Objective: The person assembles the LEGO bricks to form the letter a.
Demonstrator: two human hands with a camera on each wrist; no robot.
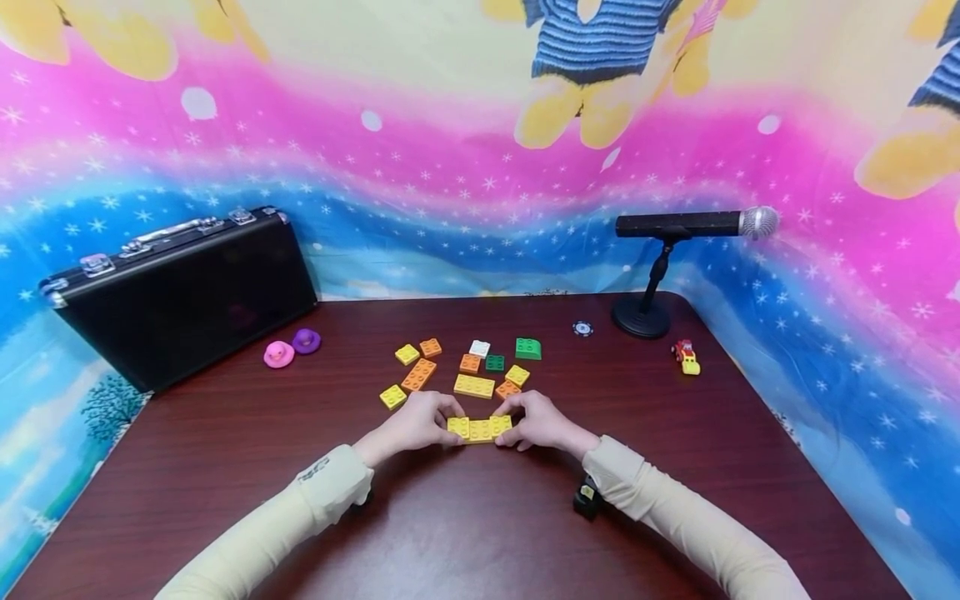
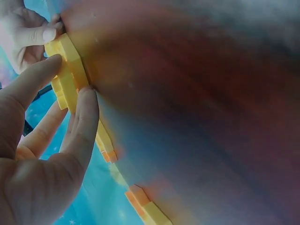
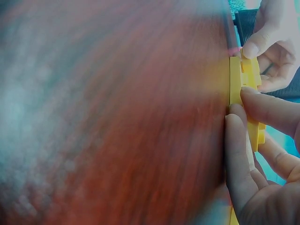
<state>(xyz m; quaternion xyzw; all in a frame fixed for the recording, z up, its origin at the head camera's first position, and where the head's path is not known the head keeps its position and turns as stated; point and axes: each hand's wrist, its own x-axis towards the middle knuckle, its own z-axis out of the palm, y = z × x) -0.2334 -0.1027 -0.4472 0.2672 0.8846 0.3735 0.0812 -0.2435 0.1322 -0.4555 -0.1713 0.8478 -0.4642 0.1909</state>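
On the table in front of me is an assembly of yellow toy bricks: a long yellow brick [image 1: 480,431] with a square yellow brick [image 1: 458,427] on its left end and another square brick [image 1: 501,423] on its right end. My left hand [image 1: 420,421] pinches the left end between thumb and fingers. At the right end, my right hand [image 1: 542,422] pinches it in the same way. Both wrist views show the yellow bricks [image 2: 70,70] held between the two hands, low at the tabletop. The fingers partly cover both ends.
Loose bricks lie just beyond the hands: a long yellow brick [image 1: 474,386], an orange brick [image 1: 418,375], a green brick [image 1: 528,348] and several others. Farther out are pink [image 1: 279,355] and purple toys [image 1: 307,341], a black case [image 1: 195,292], a microphone stand [image 1: 641,318], a chip [image 1: 582,329] and a toy car [image 1: 686,357].
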